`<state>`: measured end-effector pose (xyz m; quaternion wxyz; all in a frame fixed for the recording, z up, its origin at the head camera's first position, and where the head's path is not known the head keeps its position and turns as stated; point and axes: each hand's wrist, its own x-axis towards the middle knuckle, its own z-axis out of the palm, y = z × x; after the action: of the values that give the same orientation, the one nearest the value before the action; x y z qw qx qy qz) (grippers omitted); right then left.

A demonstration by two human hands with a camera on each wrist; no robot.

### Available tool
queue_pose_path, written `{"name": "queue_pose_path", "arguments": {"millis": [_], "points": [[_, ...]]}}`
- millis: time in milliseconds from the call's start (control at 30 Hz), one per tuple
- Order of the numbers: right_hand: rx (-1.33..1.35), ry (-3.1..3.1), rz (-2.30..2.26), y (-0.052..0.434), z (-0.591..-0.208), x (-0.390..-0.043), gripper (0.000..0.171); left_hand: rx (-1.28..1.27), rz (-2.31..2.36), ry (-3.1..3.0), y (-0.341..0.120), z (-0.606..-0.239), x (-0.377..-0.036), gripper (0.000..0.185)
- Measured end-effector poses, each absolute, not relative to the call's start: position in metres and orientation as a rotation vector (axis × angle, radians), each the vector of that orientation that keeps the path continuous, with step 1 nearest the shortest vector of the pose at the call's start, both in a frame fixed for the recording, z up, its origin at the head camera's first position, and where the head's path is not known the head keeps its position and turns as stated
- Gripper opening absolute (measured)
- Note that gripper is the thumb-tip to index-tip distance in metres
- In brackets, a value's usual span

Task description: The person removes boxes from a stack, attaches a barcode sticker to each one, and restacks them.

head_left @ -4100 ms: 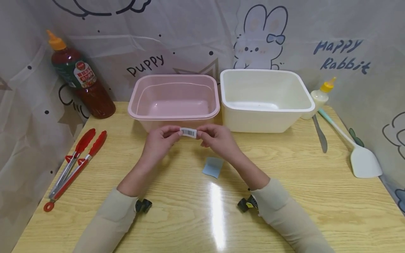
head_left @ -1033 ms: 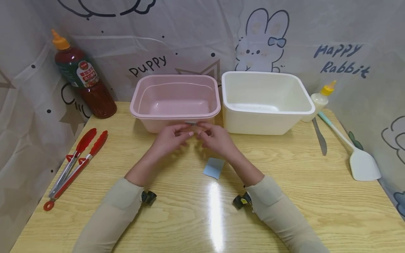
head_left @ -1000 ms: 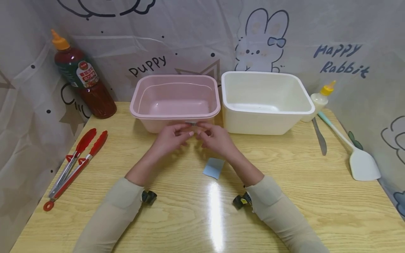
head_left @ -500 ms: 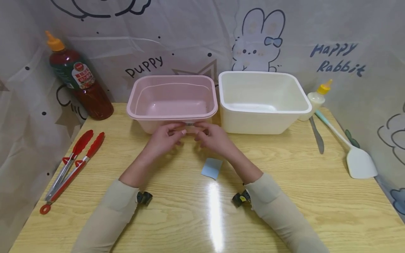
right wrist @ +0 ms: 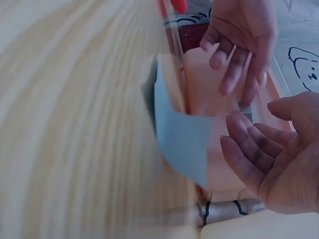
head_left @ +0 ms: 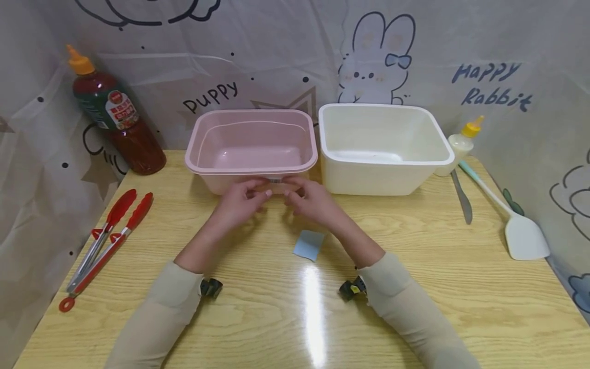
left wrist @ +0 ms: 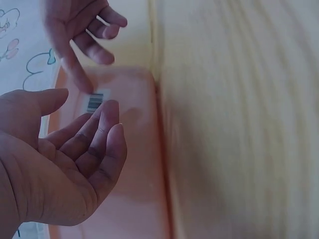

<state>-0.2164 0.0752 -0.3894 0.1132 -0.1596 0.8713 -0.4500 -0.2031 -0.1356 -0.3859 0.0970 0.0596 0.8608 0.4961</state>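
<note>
A small white barcode sticker (left wrist: 94, 102) lies flat against the front wall of the pink bin (head_left: 251, 171). My left hand (head_left: 238, 202) touches it from the left, fingers extended and thumb held away from the wall. From the other side my right hand (head_left: 314, 201) reaches in the same way, its index fingertip at the sticker's edge. Both palms face the bin, as the left wrist view shows, and neither thumb meets its fingers. In the head view the fingertips partly cover the sticker. A light blue square of paper (head_left: 309, 245) lies on the table just below the right hand.
Right of the pink bin stands a white bin (head_left: 369, 179). Red-tipped tongs (head_left: 108, 243) and a sauce bottle (head_left: 126, 125) are at left. At right are a squeeze bottle (head_left: 462, 146), a spreader knife (head_left: 463, 200) and a white spatula (head_left: 527, 238).
About four seconds ago both hands pinched the barcode sticker in front of the bin. It is now on the bin's front wall. Over the last half second the hands have barely moved.
</note>
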Motion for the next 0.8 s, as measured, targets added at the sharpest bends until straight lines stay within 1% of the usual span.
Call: {"name": "queue_pose_path", "arguments": {"millis": [200, 333, 533, 700, 800], "points": [[-0.511, 2.573, -1.227, 0.0755, -0.3915, -0.2155, 0.046, 0.215, 1.400, 2.605, -0.1329, -0.3915, -0.2048, 0.051], [-0.565, 2.573, -1.204, 0.0731, -0.3893, -0.2153, 0.048, 0.249, 1.385, 2.585, -0.1295, -0.3882, -0.2046, 0.054], [-0.516, 2.567, -1.224, 0.0788, -0.3889, -0.2135, 0.049, 0.236, 1.413, 2.571, -0.1347, -0.3875, -0.2009, 0.052], [-0.555, 2.545, -1.143, 0.0773, -0.3915, -0.2139, 0.052, 0.281, 1.338, 2.605, -0.1320, -0.3898, -0.2020, 0.055], [-0.573, 2.531, -1.176, 0.0759, -0.3896, -0.2147, 0.052, 0.300, 1.336, 2.594, -0.1309, -0.3856, -0.2023, 0.058]]}}
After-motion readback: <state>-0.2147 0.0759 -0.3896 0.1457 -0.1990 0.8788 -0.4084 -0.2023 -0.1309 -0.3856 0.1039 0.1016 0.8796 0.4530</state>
